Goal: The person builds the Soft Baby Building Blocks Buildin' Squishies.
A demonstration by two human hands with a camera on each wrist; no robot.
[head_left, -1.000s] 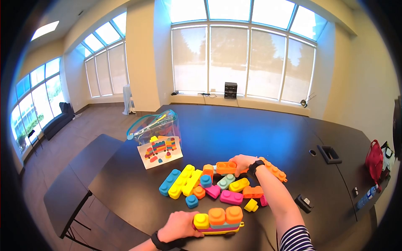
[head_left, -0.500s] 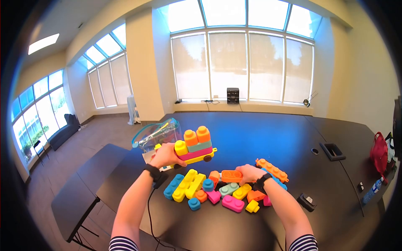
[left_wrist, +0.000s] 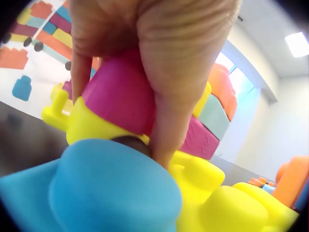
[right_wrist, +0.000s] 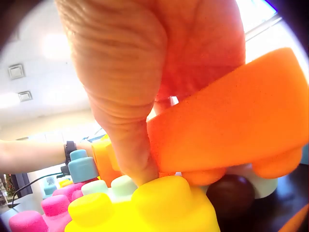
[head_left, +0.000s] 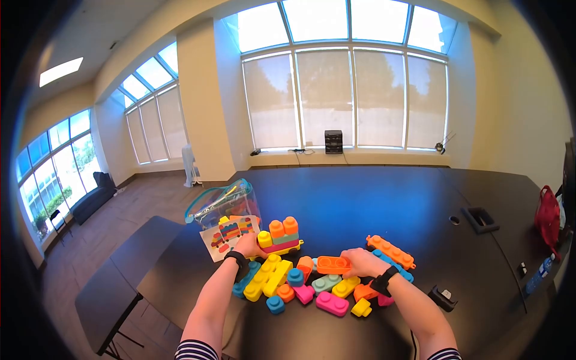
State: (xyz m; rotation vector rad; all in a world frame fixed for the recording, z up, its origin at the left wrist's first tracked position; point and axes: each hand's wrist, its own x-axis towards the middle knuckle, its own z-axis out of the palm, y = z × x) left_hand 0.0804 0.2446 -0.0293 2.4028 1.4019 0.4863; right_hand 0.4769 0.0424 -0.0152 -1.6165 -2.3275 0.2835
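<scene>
While left hand point(head_left: 246, 245) grips wheeled block car point(head_left: 282, 240) near picture card point(head_left: 211, 242), right hand point(head_left: 366, 266) pinches upturned orange block point(head_left: 330, 264).

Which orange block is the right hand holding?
The upside-down orange block, its studs pointing down: the only orange one the right hand grips.

Meeting room, apparently — dark table point(head_left: 354, 198), shaded windows point(head_left: 324, 99)
</scene>
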